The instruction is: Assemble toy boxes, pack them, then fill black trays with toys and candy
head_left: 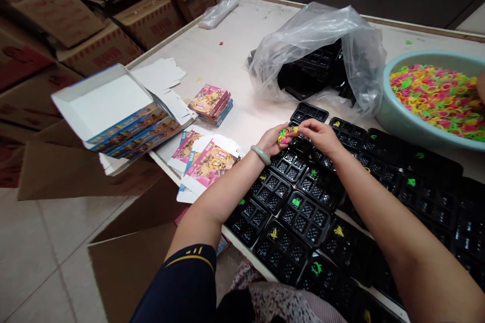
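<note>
My left hand (273,141), a pale bangle on its wrist, is closed around a small bunch of neon plastic rings (284,136). My right hand (317,134) meets it from the right, fingertips pinched on a yellow ring (295,130) of that bunch. Both hands hover over rows of black plastic trays (303,212) spread across the table; some trays carry one small green or yellow piece (296,202).
A teal basin (397,121) full of neon rings stands at the right. A clear bag of black trays (318,60) lies behind the hands. Pink printed cartons (210,154) and an open display box (113,111) lie at the left. Brown cardboard boxes (94,45) line the floor beyond.
</note>
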